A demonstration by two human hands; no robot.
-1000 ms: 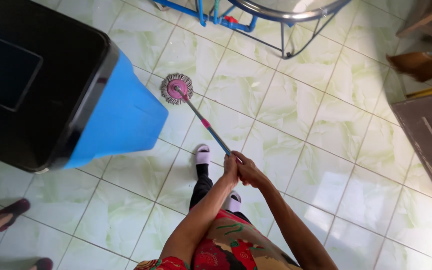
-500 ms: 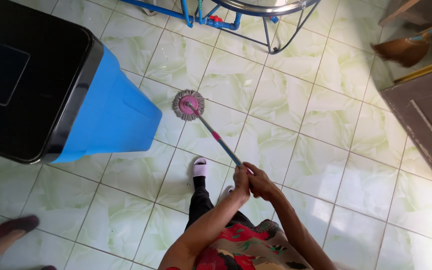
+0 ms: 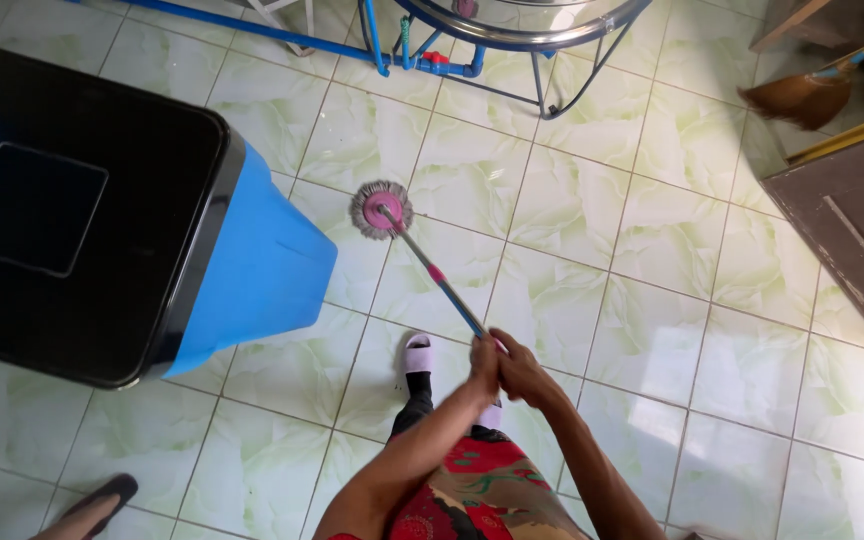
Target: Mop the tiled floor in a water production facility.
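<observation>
Both hands (image 3: 504,366) seemingly around mop handle (image 3: 440,284)

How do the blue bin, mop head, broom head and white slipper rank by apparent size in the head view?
1. blue bin, though nearest the camera
2. broom head
3. mop head
4. white slipper
Items 2 and 3 look close.

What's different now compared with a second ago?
The mop head has slid a little along the tiles beside the blue bin. The view has also shifted, so the bin looks closer. Unchanged: the left hand and right hand both grip the mop handle, and the broom lies where it was.
</observation>
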